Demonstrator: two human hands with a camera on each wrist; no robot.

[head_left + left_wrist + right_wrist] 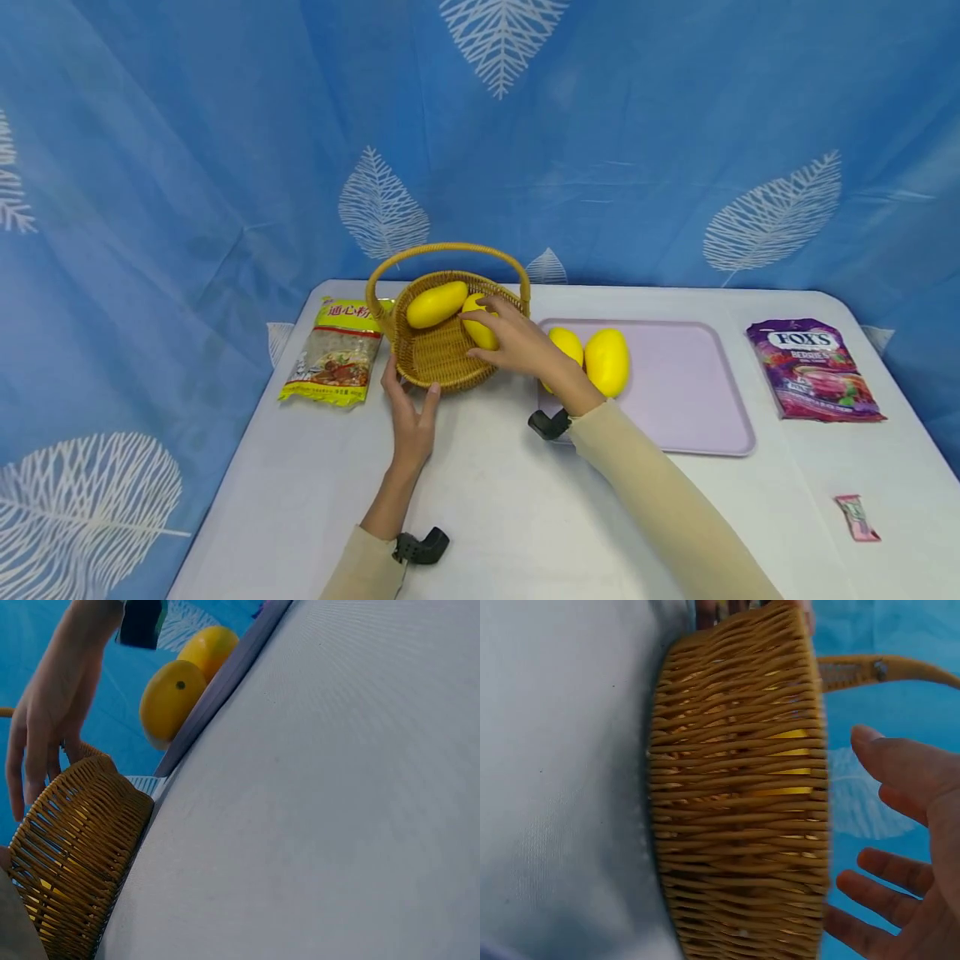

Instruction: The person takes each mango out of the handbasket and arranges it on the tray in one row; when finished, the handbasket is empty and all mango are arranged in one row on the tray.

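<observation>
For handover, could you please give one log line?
left hand holding wicker basket; right hand above it; mangoes two inside, two on tray

Head view: forward, down over table (495, 500); wrist views close, tilted, sharing basket (82, 840).

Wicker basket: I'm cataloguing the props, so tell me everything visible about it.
The wicker basket is golden-brown, rounded, and looks woven from thin cane, with a tall arched handle. It stands upright on the white table, between a food packet and a lilac tray. The left hand holds its near left side; two yellow fruits lie inside, the right hand at one.
</observation>
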